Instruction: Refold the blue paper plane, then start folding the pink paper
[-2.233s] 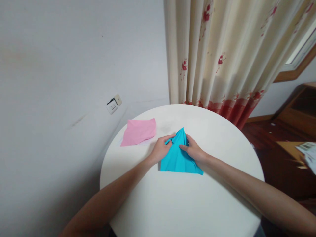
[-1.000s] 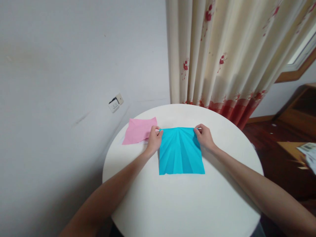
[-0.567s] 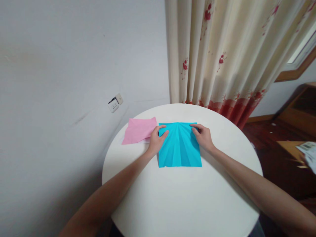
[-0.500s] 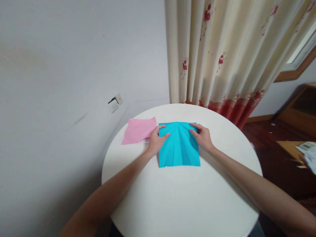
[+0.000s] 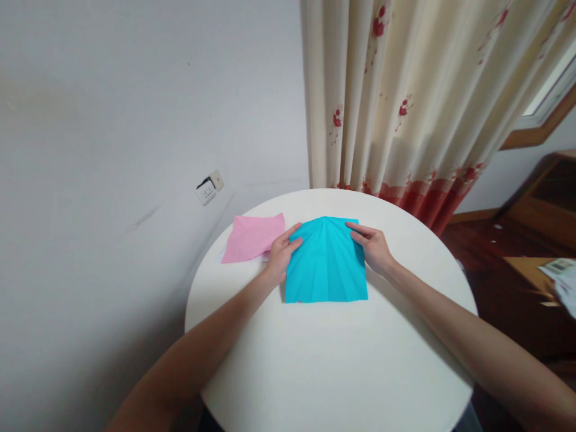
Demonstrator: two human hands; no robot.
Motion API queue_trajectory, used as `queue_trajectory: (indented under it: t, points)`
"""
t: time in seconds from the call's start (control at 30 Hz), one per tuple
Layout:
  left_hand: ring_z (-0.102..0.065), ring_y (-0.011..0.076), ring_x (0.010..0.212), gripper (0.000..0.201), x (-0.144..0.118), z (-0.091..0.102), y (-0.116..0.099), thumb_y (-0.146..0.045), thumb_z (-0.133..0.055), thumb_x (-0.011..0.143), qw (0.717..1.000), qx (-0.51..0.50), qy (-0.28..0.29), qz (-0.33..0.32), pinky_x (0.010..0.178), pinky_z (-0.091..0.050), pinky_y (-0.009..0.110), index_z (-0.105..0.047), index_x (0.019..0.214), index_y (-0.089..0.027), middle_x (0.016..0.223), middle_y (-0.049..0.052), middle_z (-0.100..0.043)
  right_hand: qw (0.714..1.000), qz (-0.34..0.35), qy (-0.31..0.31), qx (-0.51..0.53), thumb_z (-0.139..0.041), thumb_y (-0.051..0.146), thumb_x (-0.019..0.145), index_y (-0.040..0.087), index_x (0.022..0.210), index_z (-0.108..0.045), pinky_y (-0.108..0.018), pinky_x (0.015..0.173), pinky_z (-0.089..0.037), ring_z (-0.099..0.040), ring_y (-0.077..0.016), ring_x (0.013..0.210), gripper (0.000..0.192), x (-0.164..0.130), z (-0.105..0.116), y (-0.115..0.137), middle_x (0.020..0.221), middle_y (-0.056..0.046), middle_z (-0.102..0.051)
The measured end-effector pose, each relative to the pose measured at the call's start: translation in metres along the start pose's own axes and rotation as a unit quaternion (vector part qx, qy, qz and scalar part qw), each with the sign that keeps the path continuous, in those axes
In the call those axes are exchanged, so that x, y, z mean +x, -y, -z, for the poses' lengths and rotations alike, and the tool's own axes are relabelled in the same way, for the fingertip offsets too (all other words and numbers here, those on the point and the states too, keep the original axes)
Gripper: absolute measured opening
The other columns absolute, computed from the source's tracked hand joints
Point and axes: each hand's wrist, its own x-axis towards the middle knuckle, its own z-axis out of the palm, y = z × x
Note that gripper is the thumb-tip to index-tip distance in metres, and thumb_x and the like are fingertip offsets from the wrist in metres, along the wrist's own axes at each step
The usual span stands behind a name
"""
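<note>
On table (image 5: 333, 360), left hand (image 5: 279, 257) and right hand (image 5: 371, 247) lay open-fingered, flattening blue paper (image 5: 326, 264); probably mid-fold; next crease needs even pressure.

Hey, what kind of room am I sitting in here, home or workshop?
Most likely a room in a home. A floral curtain hangs by a window, a round white table stands against a plain wall with a wall socket, and wooden furniture sits on a dark wood floor.
</note>
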Motion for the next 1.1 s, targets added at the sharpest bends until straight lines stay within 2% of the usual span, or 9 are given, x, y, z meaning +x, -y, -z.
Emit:
queue_trajectory:
  t: [0.1,0.2,0.27,0.33,0.47,0.8,0.97,1.1]
  points:
    - [-0.068,0.0235,0.096,0.061,0.001,0.000,0.001,-0.037,-0.076,0.077,0.996,0.068,-0.031,-0.054,0.086,-0.055,0.035,-0.062,0.134,-0.021,0.117,0.008,-0.071,1.000,0.017,-0.004,-0.025,-0.080,0.041,0.069,0.022,0.107,-0.078,-0.039,0.083,-0.050,-0.065,-0.0225,0.088,0.042,-0.001,0.000,0.001,0.103,-0.005,-0.077]
    - [-0.065,0.0264,0.108,0.041,0.003,0.001,0.003,-0.039,-0.069,0.083,0.980,0.159,-0.062,-0.106,0.099,-0.050,0.039,-0.073,0.118,-0.019,0.118,0.007,-0.072,0.999,0.030,-0.010,-0.044,-0.078,0.043,0.069,0.022,0.105,-0.079,-0.039,0.084,-0.050,-0.066,-0.0227,0.088,0.042,0.000,-0.001,-0.001,0.102,-0.004,-0.077]
    - [-0.062,0.0275,0.116,0.039,0.003,0.001,0.004,-0.042,-0.068,0.085,0.970,0.194,-0.068,-0.126,0.106,-0.045,0.040,-0.074,0.117,-0.020,0.122,0.007,-0.070,0.998,0.030,-0.015,-0.053,-0.079,0.043,0.068,0.020,0.107,-0.078,-0.038,0.083,-0.051,-0.066,-0.0223,0.087,0.045,0.001,-0.001,-0.002,0.104,-0.005,-0.077]
    - [-0.060,0.0283,0.121,0.046,0.003,0.001,0.003,-0.043,-0.073,0.082,0.966,0.214,-0.059,-0.134,0.109,-0.042,0.040,-0.071,0.123,-0.021,0.127,0.007,-0.068,0.998,0.022,-0.019,-0.061,-0.081,0.043,0.065,0.018,0.111,-0.077,-0.037,0.081,-0.052,-0.066,-0.0219,0.086,0.052,0.002,-0.001,-0.003,0.106,-0.006,-0.076]
    - [-0.059,0.0297,0.123,0.062,0.005,0.004,0.000,-0.042,-0.082,0.074,0.964,0.232,-0.033,-0.125,0.109,-0.043,0.041,-0.065,0.131,-0.021,0.133,0.007,-0.064,0.997,0.013,-0.022,-0.078,-0.083,0.042,0.062,0.017,0.115,-0.075,-0.037,0.081,-0.053,-0.067,-0.0230,0.087,0.059,0.005,0.001,-0.006,0.111,-0.007,-0.075]
    - [-0.055,0.0315,0.129,0.075,0.010,0.008,0.002,-0.044,-0.086,0.070,0.981,0.174,-0.004,-0.083,0.112,-0.041,0.044,-0.060,0.137,-0.022,0.133,0.009,-0.064,0.994,0.022,-0.029,-0.101,-0.081,0.038,0.064,0.015,0.114,-0.075,-0.039,0.091,-0.050,-0.065,-0.0269,0.105,0.055,0.008,0.003,-0.002,0.121,-0.010,-0.071]
    - [-0.060,0.0325,0.123,0.071,0.010,0.007,0.006,-0.042,-0.089,0.065,0.981,0.182,-0.026,-0.060,0.108,-0.045,0.044,-0.067,0.128,-0.019,0.131,0.011,-0.065,0.984,0.055,-0.033,-0.167,-0.079,0.040,0.067,0.013,0.113,-0.075,-0.036,0.078,-0.051,-0.066,-0.0249,0.090,0.054,0.011,0.007,-0.003,0.109,-0.011,-0.075]
    - [-0.062,0.0327,0.118,0.064,0.010,0.007,0.006,-0.041,-0.092,0.062,0.983,0.174,-0.046,-0.042,0.101,-0.050,0.042,-0.073,0.118,-0.018,0.125,0.012,-0.069,0.980,0.043,-0.027,-0.193,-0.078,0.043,0.067,0.012,0.108,-0.077,-0.034,0.067,-0.048,-0.062,-0.0209,0.076,0.051,0.012,0.009,-0.004,0.097,-0.009,-0.076]
